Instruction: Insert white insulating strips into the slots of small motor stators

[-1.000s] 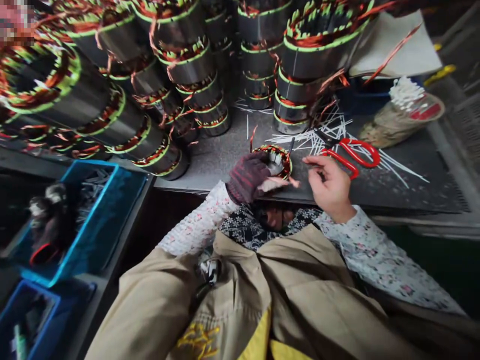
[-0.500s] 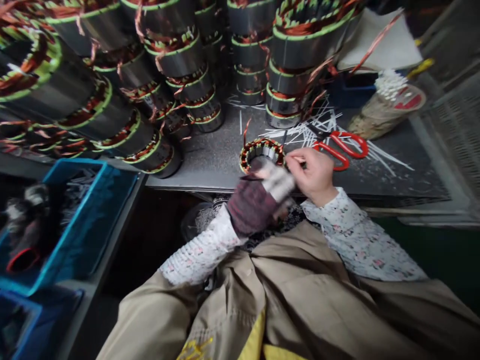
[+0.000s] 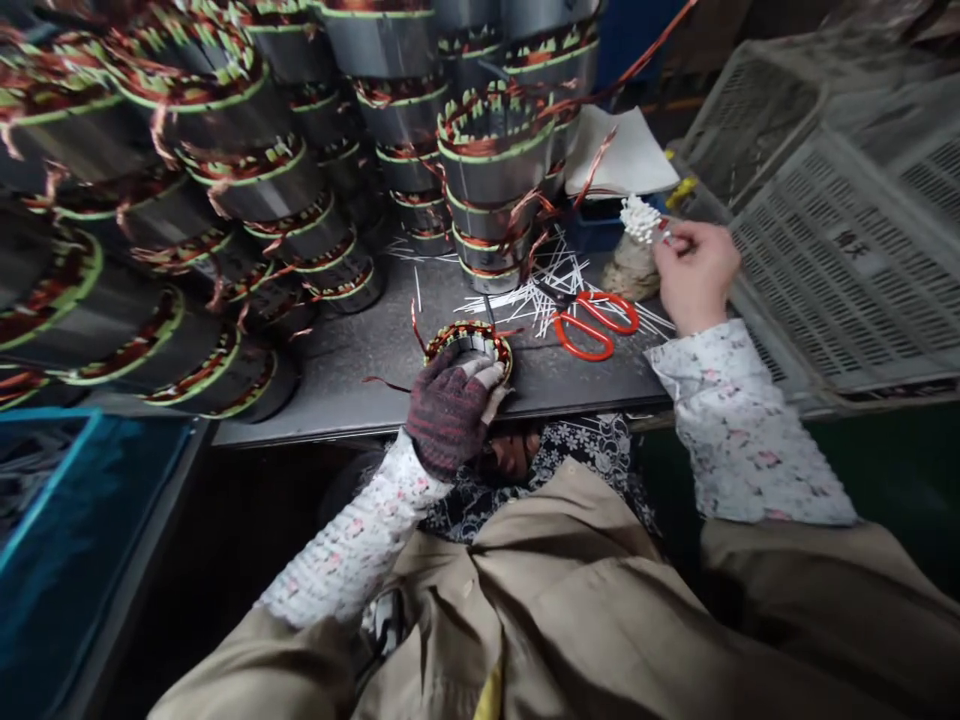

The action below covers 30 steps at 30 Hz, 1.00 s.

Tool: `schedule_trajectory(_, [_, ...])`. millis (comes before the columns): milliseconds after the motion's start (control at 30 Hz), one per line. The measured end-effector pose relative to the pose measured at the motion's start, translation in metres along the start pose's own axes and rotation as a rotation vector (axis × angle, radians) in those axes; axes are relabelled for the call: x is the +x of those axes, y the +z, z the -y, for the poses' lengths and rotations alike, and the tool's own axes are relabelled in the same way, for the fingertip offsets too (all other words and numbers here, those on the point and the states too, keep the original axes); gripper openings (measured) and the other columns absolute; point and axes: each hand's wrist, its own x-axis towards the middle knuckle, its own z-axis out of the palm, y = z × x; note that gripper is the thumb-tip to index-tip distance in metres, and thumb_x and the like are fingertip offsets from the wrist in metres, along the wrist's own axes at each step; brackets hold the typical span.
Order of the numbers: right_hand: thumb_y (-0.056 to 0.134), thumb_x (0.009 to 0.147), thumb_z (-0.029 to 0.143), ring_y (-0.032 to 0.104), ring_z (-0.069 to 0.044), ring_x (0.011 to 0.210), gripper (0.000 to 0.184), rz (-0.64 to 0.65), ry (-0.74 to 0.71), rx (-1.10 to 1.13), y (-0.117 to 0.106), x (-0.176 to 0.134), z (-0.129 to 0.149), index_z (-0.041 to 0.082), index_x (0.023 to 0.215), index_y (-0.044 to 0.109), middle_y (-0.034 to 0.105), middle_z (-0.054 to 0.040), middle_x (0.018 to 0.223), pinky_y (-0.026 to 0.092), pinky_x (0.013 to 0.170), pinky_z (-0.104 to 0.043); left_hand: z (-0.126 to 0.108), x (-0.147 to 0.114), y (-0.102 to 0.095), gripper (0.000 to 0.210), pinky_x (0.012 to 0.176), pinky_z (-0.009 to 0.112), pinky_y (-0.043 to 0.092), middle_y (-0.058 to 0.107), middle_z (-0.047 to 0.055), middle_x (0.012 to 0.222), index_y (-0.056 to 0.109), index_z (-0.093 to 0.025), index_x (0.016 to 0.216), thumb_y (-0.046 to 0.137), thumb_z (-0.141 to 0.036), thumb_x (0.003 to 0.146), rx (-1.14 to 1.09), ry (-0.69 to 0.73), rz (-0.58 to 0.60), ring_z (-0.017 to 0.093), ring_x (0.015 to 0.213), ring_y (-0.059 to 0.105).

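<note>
On the bench near its front edge sits a small motor stator [image 3: 501, 352] with copper windings and pale green slot liners. My left hand [image 3: 450, 410], in a dark knitted glove with pale fingertips, grips its near rim, with fingers reaching into the bore. Thin copper leads stick out from the stator's side. My bare right hand [image 3: 697, 270] is at a jar [image 3: 628, 268] holding a bundle of thin white sticks [image 3: 641, 217]. Its thumb and forefinger are pinched together beside the stick ends; what lies between them is too small to make out.
Tall stacks of wound stators [image 3: 495, 170] line the back and left. Red-handled scissors [image 3: 592, 325] lie on loose white sticks [image 3: 551, 285] to the right. A grey plastic crate [image 3: 847, 250] stands at far right, a blue bin [image 3: 97, 540] at lower left.
My right hand has moved from beside the stator out right to the jar of white sticks. My left hand has settled on the stator's near rim. The view has shifted right.
</note>
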Motion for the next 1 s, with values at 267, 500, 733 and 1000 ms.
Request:
schedule_trajectory(267, [0.054,0.106,0.031,0.077,-0.024,0.100,0.019,-0.277,0.077,0.265,0.000,-0.044,0.132,0.023,0.115,0.069,0.077,-0.0108,0.115,0.064,0.088,-0.043,-0.003,0.001,0.004,0.075,0.117,0.050,0.054,0.075,0.010,0.118,0.036,-0.019,0.156,0.075,-0.038,0.094,0.008,-0.101,0.007,0.027,0.122,0.070])
schedule_trajectory(500, [0.052,0.095,0.014,0.074,-0.021,0.080,0.016,0.161,-0.331,0.514,0.004,-0.121,0.209,0.026,0.091,0.062,0.077,-0.0030,0.085,0.063,0.071,-0.038,-0.004,0.000,0.005,0.072,0.118,0.050,0.053,0.073,0.013,0.124,0.037,-0.019,0.156,0.070,-0.043,0.096,-0.006,-0.199,0.103,0.030,0.133,0.065])
schedule_trajectory(733, [0.050,0.097,0.015,0.071,-0.017,0.069,0.021,0.296,-0.171,0.481,0.005,-0.115,0.207,0.025,0.084,0.065,0.074,-0.0006,0.077,0.058,0.067,-0.030,-0.004,0.000,0.005,0.072,0.122,0.052,0.048,0.073,0.013,0.127,0.041,-0.018,0.155,0.072,-0.042,0.095,-0.065,-0.216,0.086,0.031,0.131,0.066])
schedule_trajectory(1000, [0.065,0.096,0.030,0.061,-0.012,0.054,0.017,0.226,0.178,0.642,0.050,-0.091,0.224,0.022,0.082,0.070,0.072,0.0013,0.071,0.049,0.054,-0.026,-0.007,0.000,0.013,0.031,0.110,0.044,0.059,0.072,0.009,0.128,0.066,-0.024,0.132,0.059,-0.036,0.104,-0.532,-0.432,-0.082,0.022,0.118,0.072])
